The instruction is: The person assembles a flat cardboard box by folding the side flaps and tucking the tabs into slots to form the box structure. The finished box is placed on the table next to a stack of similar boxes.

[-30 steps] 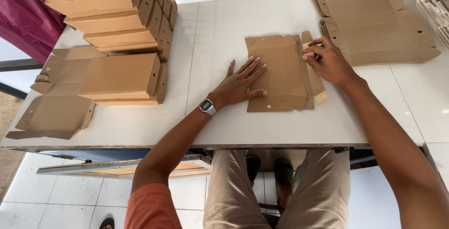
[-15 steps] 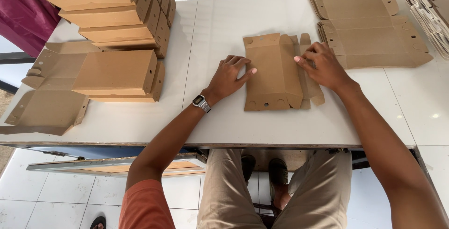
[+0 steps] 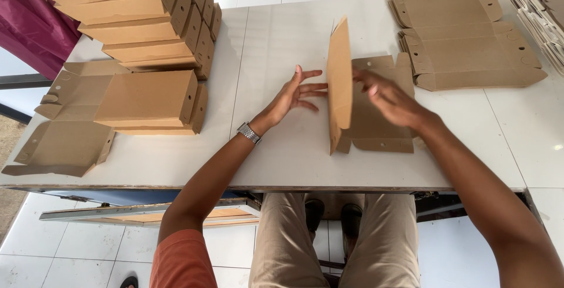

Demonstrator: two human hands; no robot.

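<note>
Brown corrugated cardboard blank (image 3: 376,120), die-cut with rounded tabs and small punched holes, lying at the middle of a smooth white tabletop (image 3: 282,35). One long panel of the blank (image 3: 339,82) folded up on edge, standing nearly vertical, thin raw edge turned toward the camera; remaining panels flat on the tabletop to its right.

Left hand (image 3: 294,95): fingers spread and extended, tips at or just beside the left face of the raised panel; grip apart, nothing clamped. Metal-link wristwatch (image 3: 249,132) on the left wrist.

Right hand (image 3: 388,97): blurred, open, fingers spread over the flat panels just right of the raised panel; grip apart; contact with the cardboard impossible to tell.

Upper right: stack of flat, unfolded blanks (image 3: 470,35), same matte brown board, scalloped flaps and locking tabs along the edges. Far right corner: edges of more stacked board (image 3: 537,6).

Left side: finished rectangular boxes (image 3: 147,100), closed, long and shallow, small round holes in the end faces, lying on partly opened blanks (image 3: 56,147). Behind them, a leaning row of further closed boxes (image 3: 141,17) piled in layers.

Below the tabletop edge: khaki trousers (image 3: 335,241), dark shoes, glossy white floor tiles (image 3: 88,247). Maroon cloth (image 3: 23,23) at the far left.
</note>
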